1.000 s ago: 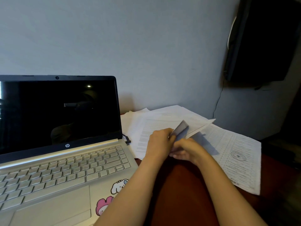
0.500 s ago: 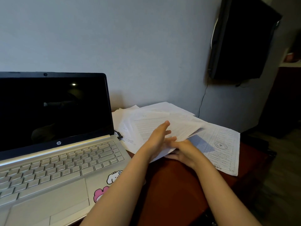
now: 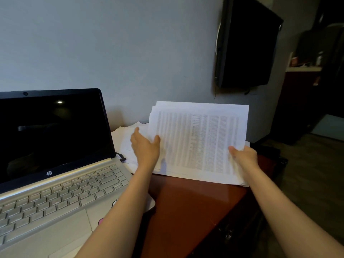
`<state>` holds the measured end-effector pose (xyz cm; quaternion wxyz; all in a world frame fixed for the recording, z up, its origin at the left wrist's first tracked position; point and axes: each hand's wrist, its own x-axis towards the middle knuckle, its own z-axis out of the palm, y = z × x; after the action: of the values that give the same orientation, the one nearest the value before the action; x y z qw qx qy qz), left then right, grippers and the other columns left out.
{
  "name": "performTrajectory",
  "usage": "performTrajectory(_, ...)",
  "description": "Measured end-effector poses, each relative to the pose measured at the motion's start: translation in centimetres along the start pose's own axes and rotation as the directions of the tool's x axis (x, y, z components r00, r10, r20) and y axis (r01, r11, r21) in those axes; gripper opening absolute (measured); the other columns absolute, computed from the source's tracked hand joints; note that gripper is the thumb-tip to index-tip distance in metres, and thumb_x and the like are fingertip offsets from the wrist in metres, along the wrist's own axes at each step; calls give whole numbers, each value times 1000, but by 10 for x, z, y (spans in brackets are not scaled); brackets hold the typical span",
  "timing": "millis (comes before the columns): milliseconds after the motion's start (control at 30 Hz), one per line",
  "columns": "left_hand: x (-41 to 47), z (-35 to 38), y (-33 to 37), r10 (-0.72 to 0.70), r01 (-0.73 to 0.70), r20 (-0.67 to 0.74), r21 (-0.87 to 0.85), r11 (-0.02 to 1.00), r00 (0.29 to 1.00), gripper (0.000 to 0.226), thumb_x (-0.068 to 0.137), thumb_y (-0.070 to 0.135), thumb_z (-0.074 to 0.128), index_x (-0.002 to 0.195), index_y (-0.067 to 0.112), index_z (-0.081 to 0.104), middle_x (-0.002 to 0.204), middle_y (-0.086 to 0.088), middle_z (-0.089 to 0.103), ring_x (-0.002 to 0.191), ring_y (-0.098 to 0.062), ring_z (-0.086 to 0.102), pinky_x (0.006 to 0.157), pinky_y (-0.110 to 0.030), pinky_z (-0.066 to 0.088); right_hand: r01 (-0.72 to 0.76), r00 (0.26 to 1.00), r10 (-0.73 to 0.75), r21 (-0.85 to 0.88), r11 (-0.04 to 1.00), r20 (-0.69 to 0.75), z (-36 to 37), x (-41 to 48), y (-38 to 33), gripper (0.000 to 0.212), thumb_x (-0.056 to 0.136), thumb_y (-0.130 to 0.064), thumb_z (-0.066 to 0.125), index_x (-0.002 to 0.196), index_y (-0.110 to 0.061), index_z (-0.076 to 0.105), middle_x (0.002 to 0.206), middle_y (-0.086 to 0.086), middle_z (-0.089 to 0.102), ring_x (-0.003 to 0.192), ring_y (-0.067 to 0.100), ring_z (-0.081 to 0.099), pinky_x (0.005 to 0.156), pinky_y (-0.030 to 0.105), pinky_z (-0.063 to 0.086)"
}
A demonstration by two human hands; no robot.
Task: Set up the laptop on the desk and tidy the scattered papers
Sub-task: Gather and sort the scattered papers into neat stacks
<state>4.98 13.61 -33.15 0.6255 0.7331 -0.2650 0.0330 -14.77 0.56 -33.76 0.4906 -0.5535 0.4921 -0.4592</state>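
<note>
Right of the laptop (image 3: 55,146), I stand the papers (image 3: 199,142) on edge on the tabletop (image 3: 186,205), right hand (image 3: 243,155) pinching their right side, left hand (image 3: 146,148) spread against their left, to square them.

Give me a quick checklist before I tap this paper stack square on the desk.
1. Right hand pinches the stack: ok.
2. Left hand grip: cannot tell; fingers partly hidden, thumb on front.
3. Stack's lower edge on the desk: ok.
4. Sheet edges flush: not ok, top-left corners staggered.
5. All papers gathered: not ok, loose sheets lie behind.
6. Laptop open, clear of stack: ok.
</note>
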Motion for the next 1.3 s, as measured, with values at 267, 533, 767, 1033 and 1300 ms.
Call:
performTrajectory(267,8,-15,14,10,17,95,-283,959,995,67,88,21,65,142,14,27,125,2,45,104,-17,49,89,-27,38,140,984,-158,179,974,85,-24,-2,-26,32,93,-7,55,124,-3,57,120,12,61,98,24,58,87,36,47)
performTrajectory(533,24,-36,23,165,-143,32,-355,924,986,35,86,14,67,116,4,52,101,-1,60,95,-18,58,85,-22,46,259,956,-279,185,948,90,-26,1,-38,37,89,-16,62,123,-3,54,123,12,59,113,26,57,100,41,44)
performTrajectory(767,21,-33,18,184,-144,122,-281,949,975,28,89,24,63,111,8,54,99,1,61,90,-15,58,70,-19,45,245,953,-276,216,945,127,-20,2,-27,38,88,-16,63,123,-6,52,116,6,61,101,22,59,86,34,47)
performTrajectory(1033,24,-33,9,106,-58,225,-211,976,969,41,92,32,56,125,9,49,120,-1,57,107,-18,55,89,-31,43,254,951,-284,215,943,123,-12,2,-26,35,92,-16,59,125,-11,51,115,1,60,104,19,58,92,35,46)
performTrajectory(1300,14,-36,-1,43,49,317,-279,959,948,28,90,18,61,116,11,56,106,-1,61,84,-8,60,74,-25,51,183,964,-200,111,977,173,-16,3,2,30,92,-14,58,121,-8,55,120,7,62,97,21,61,87,36,49)
